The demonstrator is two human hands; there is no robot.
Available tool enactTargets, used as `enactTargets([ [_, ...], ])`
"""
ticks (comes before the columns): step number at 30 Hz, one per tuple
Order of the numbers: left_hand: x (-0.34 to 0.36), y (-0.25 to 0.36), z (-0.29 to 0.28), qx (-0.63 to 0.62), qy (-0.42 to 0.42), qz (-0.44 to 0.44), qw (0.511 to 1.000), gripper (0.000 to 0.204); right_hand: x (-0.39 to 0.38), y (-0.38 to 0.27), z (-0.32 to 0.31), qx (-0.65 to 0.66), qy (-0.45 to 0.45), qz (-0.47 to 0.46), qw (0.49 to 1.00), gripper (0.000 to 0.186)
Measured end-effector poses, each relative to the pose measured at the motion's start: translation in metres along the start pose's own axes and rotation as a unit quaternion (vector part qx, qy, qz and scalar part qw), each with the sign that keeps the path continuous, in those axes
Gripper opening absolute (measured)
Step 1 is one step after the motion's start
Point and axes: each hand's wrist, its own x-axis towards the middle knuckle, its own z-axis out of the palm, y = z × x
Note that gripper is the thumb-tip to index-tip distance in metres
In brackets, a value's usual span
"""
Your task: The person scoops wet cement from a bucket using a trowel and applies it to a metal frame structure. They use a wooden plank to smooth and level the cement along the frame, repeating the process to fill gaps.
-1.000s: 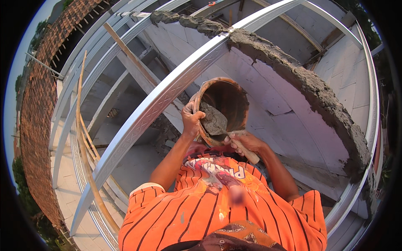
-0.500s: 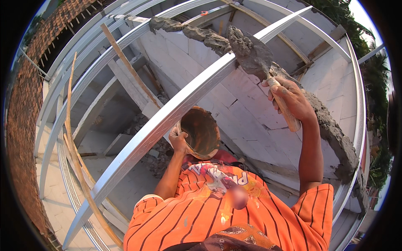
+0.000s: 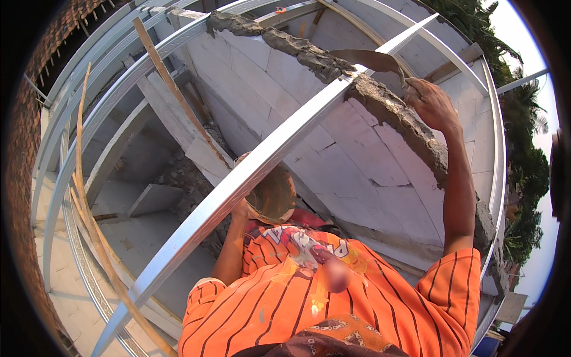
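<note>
My right hand (image 3: pixel 432 105) is closed round the handle end of a trowel (image 3: pixel 375 60). The handle is mostly hidden by my fingers. The blade is tilted along the far side of the wall top, beside a silver metal beam (image 3: pixel 278 135). Under it a rough band of wet grey mortar (image 3: pixel 392 113) runs along the top of a pale block wall (image 3: pixel 351 157). Low by my chest, my left hand (image 3: pixel 240 209) grips a round mortar-stained bucket (image 3: pixel 275 199), partly hidden behind the beam. Its inside looks brown, with little mortar visible.
Curved-looking metal roof beams (image 3: pixel 62 160) cross at the left. Wooden poles (image 3: pixel 89 208) lean there, and a plank (image 3: pixel 175 86) stands closer in. Rubble (image 3: pixel 181 178) lies below inside the walls. A tiled roof (image 3: pixel 30 149) is at far left, trees (image 3: pixel 523 178) at right.
My right hand has moved up and away, carrying the trowel to the wall's far side. The heap of mortar no longer shows on its blade. The bucket sits slightly further left, behind the beam.
</note>
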Motion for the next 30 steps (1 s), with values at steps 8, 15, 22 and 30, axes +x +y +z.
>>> enactTargets([
  [8,0.009,0.024,0.012,-0.085,-0.027,-0.047,0.995,0.009,0.036,0.072,0.008,-0.076,-0.017,-0.055,0.995,0.033],
  [15,0.006,0.023,0.008,-0.111,-0.025,-0.067,0.991,0.006,0.061,0.049,0.002,-0.070,-0.028,-0.011,0.997,0.031],
  [22,0.018,0.016,0.011,-0.151,-0.054,-0.081,0.984,0.005,0.120,-0.038,-0.012,-0.167,-0.141,0.021,0.976,0.028],
  [30,0.004,0.046,0.036,-0.122,-0.025,-0.092,0.988,0.011,0.137,-0.091,0.005,-0.305,-0.237,-0.049,0.921,0.025],
])
